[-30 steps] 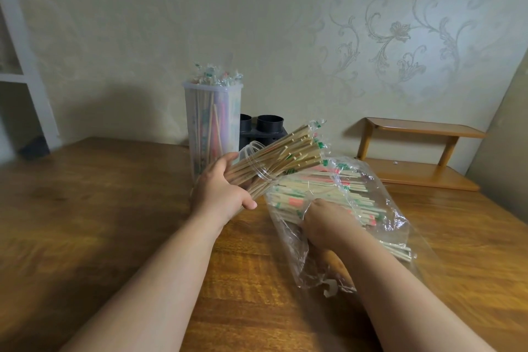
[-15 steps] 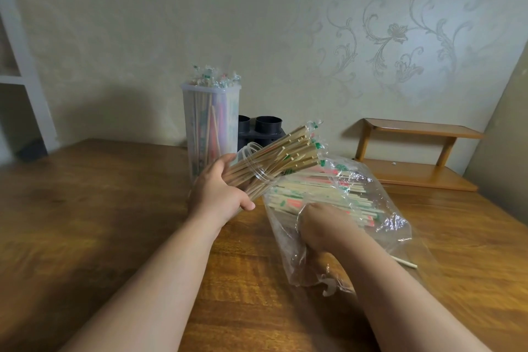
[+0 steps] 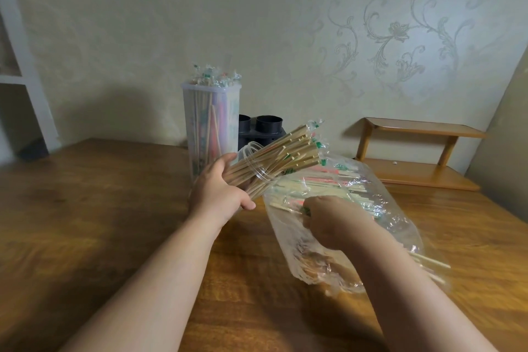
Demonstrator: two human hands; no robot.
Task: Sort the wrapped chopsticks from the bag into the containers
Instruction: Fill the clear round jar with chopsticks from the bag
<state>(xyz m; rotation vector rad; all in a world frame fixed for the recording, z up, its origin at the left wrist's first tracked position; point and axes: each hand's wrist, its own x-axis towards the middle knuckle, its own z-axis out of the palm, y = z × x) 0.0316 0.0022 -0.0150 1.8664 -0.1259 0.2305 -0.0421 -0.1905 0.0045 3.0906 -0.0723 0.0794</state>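
My left hand (image 3: 218, 194) grips a clear round container (image 3: 258, 163), tilted with its mouth up and to the right. Wrapped chopsticks (image 3: 288, 156) fan out of it. On the table to the right lies a clear plastic bag (image 3: 380, 206) with many more wrapped chopsticks (image 3: 337, 184) inside. My right hand (image 3: 333, 221) is inside the bag's mouth and pinches a wrapped chopstick by its green end. Behind stands a tall clear container (image 3: 211, 126), upright and full of wrapped chopsticks.
A black double-cup holder (image 3: 264, 127) stands right behind the tall container. A small wooden two-tier shelf (image 3: 414, 151) sits at the back right against the wall. White shelving (image 3: 20, 66) is at the far left. The wooden table (image 3: 85, 208) runs beneath everything.
My right hand has slid left and deeper into the bag and taken hold of a chopstick's green end. My left hand and its container have barely moved.
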